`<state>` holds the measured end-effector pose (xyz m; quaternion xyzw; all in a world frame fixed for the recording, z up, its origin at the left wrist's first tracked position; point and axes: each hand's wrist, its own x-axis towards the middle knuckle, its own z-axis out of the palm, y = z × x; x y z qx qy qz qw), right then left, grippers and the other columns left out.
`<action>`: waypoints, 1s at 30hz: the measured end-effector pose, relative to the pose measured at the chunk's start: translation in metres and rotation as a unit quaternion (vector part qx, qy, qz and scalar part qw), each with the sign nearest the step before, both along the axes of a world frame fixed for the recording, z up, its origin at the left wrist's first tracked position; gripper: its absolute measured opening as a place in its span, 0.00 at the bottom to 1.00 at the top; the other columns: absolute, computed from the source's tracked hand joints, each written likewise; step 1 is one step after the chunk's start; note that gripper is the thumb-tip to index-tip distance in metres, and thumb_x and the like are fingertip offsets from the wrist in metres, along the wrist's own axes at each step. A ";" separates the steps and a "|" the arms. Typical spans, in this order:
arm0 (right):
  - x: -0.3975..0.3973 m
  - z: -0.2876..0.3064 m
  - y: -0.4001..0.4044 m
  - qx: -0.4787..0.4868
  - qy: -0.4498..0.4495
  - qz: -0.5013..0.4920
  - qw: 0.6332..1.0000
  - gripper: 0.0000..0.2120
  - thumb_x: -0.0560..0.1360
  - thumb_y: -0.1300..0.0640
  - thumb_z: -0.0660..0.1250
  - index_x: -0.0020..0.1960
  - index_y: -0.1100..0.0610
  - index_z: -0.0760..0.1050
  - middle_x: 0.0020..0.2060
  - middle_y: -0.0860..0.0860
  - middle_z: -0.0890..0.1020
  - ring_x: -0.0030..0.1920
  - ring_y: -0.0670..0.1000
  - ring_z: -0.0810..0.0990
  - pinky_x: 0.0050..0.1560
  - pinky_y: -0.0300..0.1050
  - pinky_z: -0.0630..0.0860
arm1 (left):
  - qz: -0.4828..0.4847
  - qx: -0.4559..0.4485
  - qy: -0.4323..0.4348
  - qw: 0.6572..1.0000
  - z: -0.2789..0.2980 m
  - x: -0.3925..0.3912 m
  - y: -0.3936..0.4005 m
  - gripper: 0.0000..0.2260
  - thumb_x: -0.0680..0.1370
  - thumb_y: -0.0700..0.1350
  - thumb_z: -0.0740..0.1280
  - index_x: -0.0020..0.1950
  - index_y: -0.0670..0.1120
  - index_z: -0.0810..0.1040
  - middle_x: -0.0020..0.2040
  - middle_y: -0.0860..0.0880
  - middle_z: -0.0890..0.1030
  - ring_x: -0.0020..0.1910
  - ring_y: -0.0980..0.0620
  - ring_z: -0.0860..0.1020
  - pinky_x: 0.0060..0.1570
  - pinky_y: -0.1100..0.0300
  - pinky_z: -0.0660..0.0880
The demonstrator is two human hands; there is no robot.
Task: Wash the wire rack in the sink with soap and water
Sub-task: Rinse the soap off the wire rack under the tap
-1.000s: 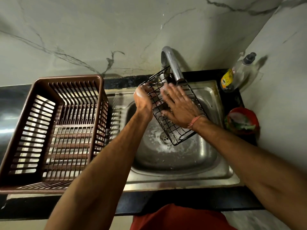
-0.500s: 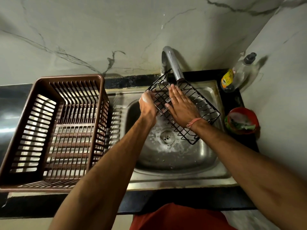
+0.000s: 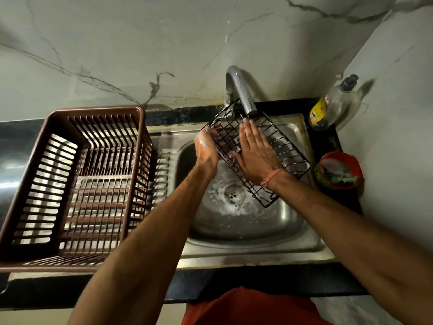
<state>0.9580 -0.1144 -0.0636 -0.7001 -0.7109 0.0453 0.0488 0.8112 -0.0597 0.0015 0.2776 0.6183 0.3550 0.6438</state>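
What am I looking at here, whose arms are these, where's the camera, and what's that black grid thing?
There is no machine: a person wears a camera on the head, looking down at their own arms. The left hand grips the edge of a black wire rack, held tilted over a steel sink under the tap. The right hand lies flat on the rack, rubbing it. Suds sit around the drain. Beside the sink are a brown plastic basket, a soap bottle and a small red bowl.
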 end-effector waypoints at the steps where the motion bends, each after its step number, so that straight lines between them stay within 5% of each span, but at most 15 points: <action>1: -0.006 0.000 0.001 -0.011 -0.021 0.036 0.999 0.35 0.85 0.40 0.38 0.84 0.62 0.39 0.83 0.60 0.39 0.83 0.58 0.37 0.82 0.63 0.44 | 0.011 -0.002 -0.003 1.000 0.000 0.003 0.000 0.17 0.84 0.45 0.55 0.55 0.46 0.85 0.44 0.49 0.89 0.45 0.50 0.87 0.43 0.56 0.82; 4: 0.001 -0.001 -0.005 -0.052 -0.064 0.241 0.967 0.32 0.86 0.44 0.42 0.84 0.57 0.38 0.83 0.55 0.38 0.83 0.55 0.36 0.81 0.65 0.38 | 0.035 -0.004 -0.003 0.999 -0.005 -0.003 0.001 0.19 0.85 0.47 0.54 0.58 0.44 0.84 0.52 0.45 0.88 0.52 0.46 0.85 0.52 0.51 0.81; 7: 0.020 0.002 -0.006 -0.065 -0.044 0.292 0.953 0.30 0.87 0.44 0.45 0.85 0.51 0.41 0.84 0.52 0.41 0.83 0.52 0.38 0.82 0.58 0.40 | 0.025 -0.004 0.003 1.000 -0.008 -0.013 0.003 0.20 0.84 0.45 0.54 0.61 0.45 0.85 0.54 0.43 0.89 0.52 0.44 0.85 0.55 0.48 0.81; 11: 0.002 0.019 -0.017 -0.089 0.168 0.155 0.970 0.30 0.86 0.37 0.43 0.83 0.50 0.58 0.83 0.50 0.57 0.83 0.49 0.52 0.83 0.57 0.51 | -0.043 -0.005 -0.015 0.999 -0.003 -0.010 0.006 0.16 0.82 0.49 0.57 0.54 0.47 0.84 0.48 0.46 0.88 0.48 0.44 0.84 0.48 0.51 0.80; 14: -0.013 0.032 -0.020 -0.077 0.319 0.055 0.943 0.28 0.86 0.36 0.50 0.78 0.50 0.68 0.76 0.52 0.72 0.74 0.51 0.71 0.75 0.54 0.69 | -0.121 0.059 0.057 0.989 -0.003 -0.005 0.002 0.17 0.81 0.57 0.58 0.54 0.49 0.81 0.54 0.45 0.86 0.56 0.43 0.84 0.56 0.45 0.81; 18: -0.016 0.044 -0.017 -0.078 0.387 0.025 0.918 0.23 0.85 0.38 0.55 0.77 0.47 0.68 0.68 0.50 0.79 0.64 0.48 0.79 0.64 0.52 0.78 | -0.240 0.093 0.114 0.960 0.012 0.005 0.004 0.30 0.72 0.70 0.60 0.66 0.54 0.82 0.63 0.50 0.84 0.62 0.48 0.81 0.62 0.45 0.79; 21: -0.020 0.051 -0.018 -0.054 0.462 -0.035 0.884 0.20 0.87 0.48 0.57 0.78 0.48 0.66 0.67 0.51 0.79 0.61 0.47 0.80 0.57 0.44 0.78 | -0.305 0.100 0.166 0.933 0.011 0.013 0.010 0.32 0.70 0.73 0.61 0.64 0.55 0.82 0.58 0.49 0.84 0.57 0.48 0.82 0.59 0.43 0.81; 24: -0.021 0.049 -0.010 -0.014 0.504 -0.124 0.855 0.18 0.87 0.57 0.58 0.77 0.51 0.69 0.66 0.52 0.80 0.60 0.48 0.81 0.61 0.50 0.81 | -0.315 0.102 0.233 0.914 0.002 0.024 0.014 0.42 0.68 0.81 0.56 0.69 0.54 0.80 0.58 0.47 0.85 0.57 0.46 0.83 0.63 0.42 0.81; 26: -0.015 0.046 -0.006 -0.013 0.548 -0.146 0.824 0.17 0.87 0.59 0.58 0.75 0.53 0.71 0.67 0.53 0.80 0.64 0.49 0.80 0.65 0.55 0.79 | -0.375 0.108 0.322 0.862 0.005 0.032 0.016 0.52 0.67 0.88 0.46 0.79 0.57 0.72 0.71 0.41 0.77 0.70 0.38 0.75 0.73 0.40 0.71; 28: -0.005 0.049 -0.004 -0.007 0.604 -0.155 0.782 0.16 0.88 0.57 0.57 0.73 0.56 0.72 0.65 0.55 0.82 0.63 0.51 0.83 0.63 0.53 0.81 | -0.454 0.171 0.414 0.770 -0.001 0.032 0.024 0.44 0.72 0.84 0.40 0.84 0.65 0.59 0.80 0.38 0.65 0.76 0.32 0.64 0.74 0.37 0.64; 29: -0.001 0.052 -0.006 -0.010 0.635 -0.162 0.755 0.15 0.88 0.55 0.57 0.72 0.58 0.73 0.60 0.56 0.84 0.57 0.52 0.86 0.56 0.50 0.84 | -0.467 0.211 0.414 0.752 -0.006 0.029 0.031 0.41 0.75 0.81 0.41 0.84 0.65 0.57 0.80 0.38 0.65 0.75 0.32 0.65 0.73 0.38 0.65; 30: 0.003 0.057 -0.007 -0.018 0.660 -0.172 0.731 0.16 0.88 0.53 0.56 0.69 0.60 0.74 0.55 0.57 0.86 0.50 0.52 0.88 0.47 0.47 0.85 | -0.461 0.221 0.370 0.776 -0.011 0.026 0.035 0.40 0.76 0.79 0.44 0.84 0.61 0.59 0.78 0.38 0.69 0.73 0.34 0.69 0.72 0.40 0.69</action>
